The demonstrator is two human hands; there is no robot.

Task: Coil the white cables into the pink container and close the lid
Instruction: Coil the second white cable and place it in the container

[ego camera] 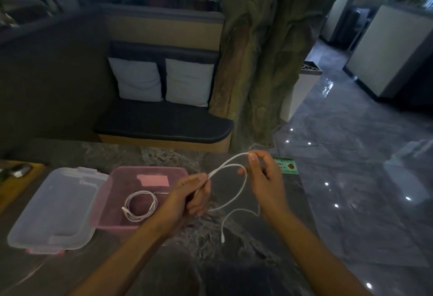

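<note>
Okay, head view, only one. Dark marbled table (pixel 234 244) fills the lower half of the frame. Pink container (pixel 150 174) sits open at lower left-centre, with a pink label patch on its far inner wall. Coiled white cable (pixel 140 205) lies flat on the container floor, a plug end visible at the coil's left side. Clear lid (pixel 56 204) lies flat on the table just left of the container, its right edge overlapping the container's left rim; pink latch tabs show at the lid's near edge.

Second white cable (pixel 243 185) is held up over the table, right of the container, between both hands. Left hand (pixel 192 195), centre frame, has fingers curled round one stretch of this cable, thumb on top. Right hand (pixel 264 174), right of centre, pinches the top of the cable loop between thumb and fingertips. Cable forms one open loop between the hands; the rest trails down below the right hand, and the free plug end hangs near or on the table at lower centre, cannot tell which.

Green card (pixel 287 165) lies on the table's far right edge, partly behind the right hand. Wooden board (pixel 21 183) with blurred items at far left edge. Upper half: dark bench seat (pixel 164 127) with two pale cushions (pixel 164 82), tree-trunk column (pixel 269 61) at upper centre, glossy grey floor (pixel 351 155) on the right.
</note>
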